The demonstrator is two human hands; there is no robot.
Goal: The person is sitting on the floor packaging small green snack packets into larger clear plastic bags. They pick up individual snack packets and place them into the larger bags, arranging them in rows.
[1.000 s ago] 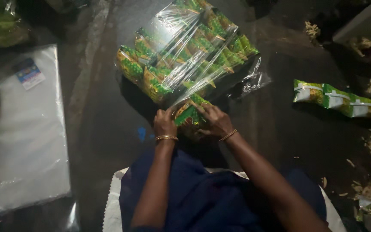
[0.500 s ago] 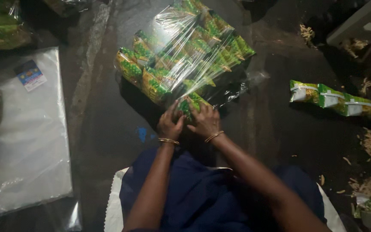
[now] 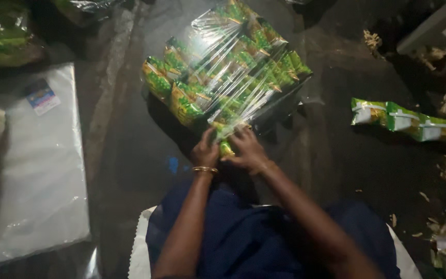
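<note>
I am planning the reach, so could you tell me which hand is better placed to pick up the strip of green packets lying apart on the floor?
Probably the right hand: the loose strip of packets lies on its side, while the left hand is farther away.

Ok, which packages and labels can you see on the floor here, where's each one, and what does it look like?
Clear bag of sachets: centre, ahead of both hands; rows of green and yellow packets under shiny film.
Small packet: between the left hand and right hand; green and yellow.
Strip of packets: right; green with white panels.
Stack of clear bags: left; flat, whitish.
Label: on that stack; small blue and white rectangle.
</note>
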